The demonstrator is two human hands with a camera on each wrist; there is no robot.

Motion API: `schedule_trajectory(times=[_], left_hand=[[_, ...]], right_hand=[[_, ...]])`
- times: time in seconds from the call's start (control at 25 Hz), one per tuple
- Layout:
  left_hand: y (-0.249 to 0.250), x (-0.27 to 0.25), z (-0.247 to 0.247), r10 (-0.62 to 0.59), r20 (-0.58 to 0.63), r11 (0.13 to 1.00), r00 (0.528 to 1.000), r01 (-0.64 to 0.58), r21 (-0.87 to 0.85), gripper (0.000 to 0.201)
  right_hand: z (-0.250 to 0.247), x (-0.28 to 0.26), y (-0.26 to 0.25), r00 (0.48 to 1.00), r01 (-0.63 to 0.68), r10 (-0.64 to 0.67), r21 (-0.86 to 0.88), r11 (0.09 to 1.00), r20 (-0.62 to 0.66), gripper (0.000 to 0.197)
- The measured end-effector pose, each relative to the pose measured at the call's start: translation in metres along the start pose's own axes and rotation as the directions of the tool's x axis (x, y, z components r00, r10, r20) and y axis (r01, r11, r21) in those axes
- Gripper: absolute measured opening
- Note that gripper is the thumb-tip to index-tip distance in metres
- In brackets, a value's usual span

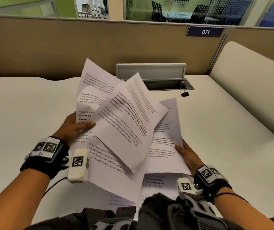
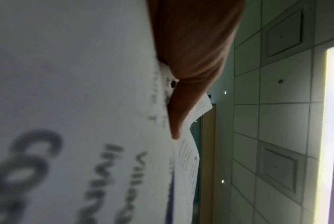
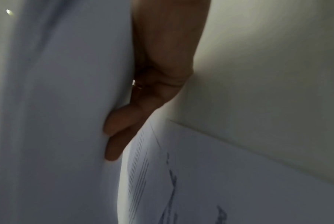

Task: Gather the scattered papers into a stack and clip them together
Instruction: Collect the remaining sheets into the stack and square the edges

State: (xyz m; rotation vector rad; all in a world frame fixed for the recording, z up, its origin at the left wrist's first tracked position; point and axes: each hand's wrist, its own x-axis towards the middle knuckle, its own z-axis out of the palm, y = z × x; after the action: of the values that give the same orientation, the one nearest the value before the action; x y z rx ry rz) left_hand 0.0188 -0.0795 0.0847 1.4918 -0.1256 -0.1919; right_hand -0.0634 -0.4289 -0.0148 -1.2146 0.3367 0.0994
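Note:
Several printed white papers [image 1: 126,123] are fanned out unevenly above the white desk [image 1: 25,113], held up between both hands. My left hand [image 1: 76,127] grips their left edge, thumb on top of a sheet. My right hand [image 1: 187,153] holds the lower right sheets, thumb on top and fingers [image 3: 116,136] underneath. In the left wrist view, blurred print fills the papers [image 2: 76,121] beside my thumb [image 2: 191,75]. The right wrist view shows the papers [image 3: 66,121] from below. A black binder clip [image 1: 184,93] stands on the desk at the back right, apart from both hands.
An open cable hatch [image 1: 164,83] with a raised grey lid [image 1: 151,70] sits in the desk behind the papers. A beige partition [image 1: 83,47] with a blue 071 sign [image 1: 205,32] closes the back. A cream panel [image 1: 252,80] stands at the right.

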Motion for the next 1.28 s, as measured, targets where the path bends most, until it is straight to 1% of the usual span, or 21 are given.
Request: schedule_trajectory(times=[0.08,0.2,0.24,0.32,0.36,0.4,0.48,0.52,0.6,0.68,0.76,0.8,0.88,0.92,1.04,1.08,1.12,1.16,1.2,1.24,1.28], left_hand=[[0.006,0.000,0.007,0.055,0.041,0.990,0.998,-0.049,-0.132,0.034],[0.003,0.007,0.019,0.106,0.009,0.947,0.994,-0.098,-0.305,0.055],[-0.002,0.009,0.022,0.108,0.009,0.933,0.994,-0.098,-0.346,0.058],[-0.015,0.009,0.032,0.070,0.024,0.926,0.997,-0.056,-0.374,0.060],[-0.023,0.007,0.037,0.035,0.038,0.934,0.999,-0.020,-0.356,0.059],[-0.032,0.007,0.040,-0.007,0.053,0.948,0.999,0.023,-0.317,0.055],[-0.047,0.005,0.043,-0.108,0.066,0.966,0.992,0.121,-0.230,0.038],[-0.052,0.005,0.041,-0.150,0.068,0.968,0.986,0.160,-0.191,0.037],[-0.058,0.005,0.037,-0.186,0.093,0.966,0.978,0.200,-0.167,0.048],[-0.055,0.005,0.035,-0.159,0.111,0.969,0.981,0.177,-0.174,0.058],[-0.052,0.008,0.034,-0.166,0.125,0.950,0.978,0.193,-0.246,0.079],[-0.050,0.010,0.033,-0.207,0.130,0.924,0.970,0.237,-0.300,0.080],[-0.043,0.014,0.030,-0.288,0.122,0.880,0.950,0.312,-0.359,0.056],[-0.039,0.015,0.030,-0.305,0.117,0.876,0.945,0.327,-0.355,0.048],[-0.031,0.015,0.039,-0.233,0.161,0.935,0.959,0.267,-0.233,0.061],[-0.029,0.015,0.043,-0.211,0.162,0.953,0.964,0.240,-0.186,0.065],[-0.033,0.017,0.045,-0.192,0.151,0.969,0.970,0.212,-0.127,0.062],[-0.034,0.019,0.049,-0.178,0.144,0.978,0.973,0.191,-0.083,0.048],[-0.036,0.020,0.052,-0.173,0.128,0.982,0.976,0.182,-0.059,0.027],[-0.038,0.020,0.055,-0.176,0.110,0.982,0.978,0.182,-0.045,0.014],[-0.039,0.020,0.057,-0.180,0.099,0.982,0.979,0.185,-0.044,0.016]], right_hand=[[0.006,-0.003,-0.003,1.000,-0.007,0.007,-0.018,1.000,0.005,0.094],[0.013,-0.009,-0.008,1.000,-0.025,0.025,-0.031,0.999,-0.011,0.082],[0.015,-0.011,-0.010,1.000,-0.025,0.024,-0.042,0.999,-0.020,0.070],[0.016,-0.013,-0.014,1.000,-0.014,0.012,-0.080,0.997,-0.028,0.037],[0.017,-0.015,-0.017,0.999,-0.019,0.015,-0.100,0.995,-0.042,0.033],[0.017,-0.016,-0.018,0.998,-0.017,0.010,-0.117,0.993,-0.060,0.031],[0.020,-0.020,-0.023,0.996,-0.008,-0.004,-0.134,0.991,-0.087,0.025],[0.022,-0.022,-0.026,0.996,-0.009,-0.003,-0.128,0.992,-0.094,0.026],[0.023,-0.024,-0.030,0.992,-0.020,0.005,-0.121,0.992,-0.123,0.036],[0.022,-0.026,-0.033,0.985,-0.022,0.001,-0.122,0.992,-0.171,0.045],[0.022,-0.029,-0.038,0.982,-0.021,-0.007,-0.146,0.989,-0.189,0.049],[0.021,-0.028,-0.038,0.983,-0.004,-0.025,-0.160,0.987,-0.180,0.047],[0.025,-0.031,-0.043,0.983,-0.003,-0.033,-0.193,0.981,-0.181,0.043],[0.027,-0.031,-0.046,0.983,-0.010,-0.030,-0.219,0.976,-0.181,0.039],[0.039,-0.034,-0.054,0.985,-0.015,-0.033,-0.273,0.962,-0.170,0.021],[0.042,-0.033,-0.055,0.986,-0.030,-0.018,-0.283,0.959,-0.167,0.019],[0.047,-0.034,-0.056,0.985,-0.050,-0.001,-0.293,0.955,-0.170,0.020],[0.048,-0.033,-0.055,0.984,-0.065,0.009,-0.308,0.949,-0.180,0.021],[0.051,-0.033,-0.056,0.979,-0.083,0.016,-0.323,0.943,-0.204,0.022],[0.051,-0.032,-0.057,0.974,-0.093,0.019,-0.323,0.942,-0.225,0.025],[0.052,-0.030,-0.058,0.975,-0.087,0.019,-0.300,0.950,-0.223,0.033]])
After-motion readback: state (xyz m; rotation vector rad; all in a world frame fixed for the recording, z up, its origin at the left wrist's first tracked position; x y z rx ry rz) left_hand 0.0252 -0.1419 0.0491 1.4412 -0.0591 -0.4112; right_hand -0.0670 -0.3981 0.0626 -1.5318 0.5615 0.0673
